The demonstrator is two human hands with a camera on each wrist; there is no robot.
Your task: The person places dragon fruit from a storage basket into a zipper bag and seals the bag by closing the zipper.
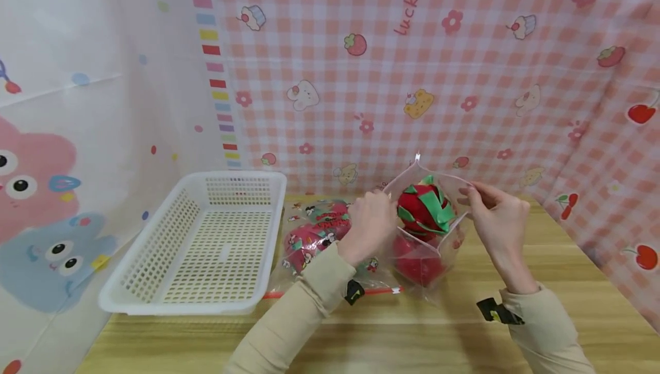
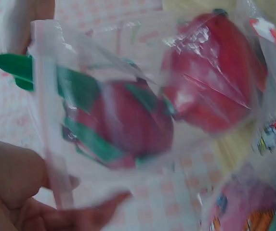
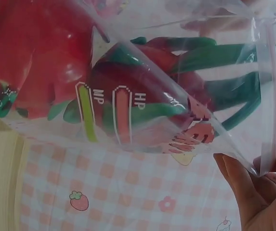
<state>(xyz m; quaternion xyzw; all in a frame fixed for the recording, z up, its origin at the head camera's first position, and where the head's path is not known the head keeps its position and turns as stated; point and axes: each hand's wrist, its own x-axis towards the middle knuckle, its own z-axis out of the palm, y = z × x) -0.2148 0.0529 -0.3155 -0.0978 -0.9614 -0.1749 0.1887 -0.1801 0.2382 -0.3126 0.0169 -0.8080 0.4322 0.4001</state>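
A clear zip bag [image 1: 419,243] stands on the table with its mouth spread wide. Inside it, a dragon fruit toy [image 1: 425,208] in dark red with green leaves lies above a second, plain red rounded thing [image 1: 417,260]. My left hand [image 1: 372,222] pinches the bag's rim on the left side. On the opposite side, my right hand [image 1: 496,222] holds the rim between thumb and fingers. In the left wrist view, green leaf tips [image 2: 13,67] poke out past the bag's mouth. Printed bars lettered HP and NP mark the bag's film [image 3: 104,113] in the right wrist view.
Left of the bag lies another clear printed bag [image 1: 309,242] with pinkish-red things inside and a red slider strip [image 1: 371,291]. A white perforated basket [image 1: 193,299] stands at the table's left. Patterned cloth [image 1: 330,76] hangs behind and at both sides of the wooden table [image 1: 515,254].
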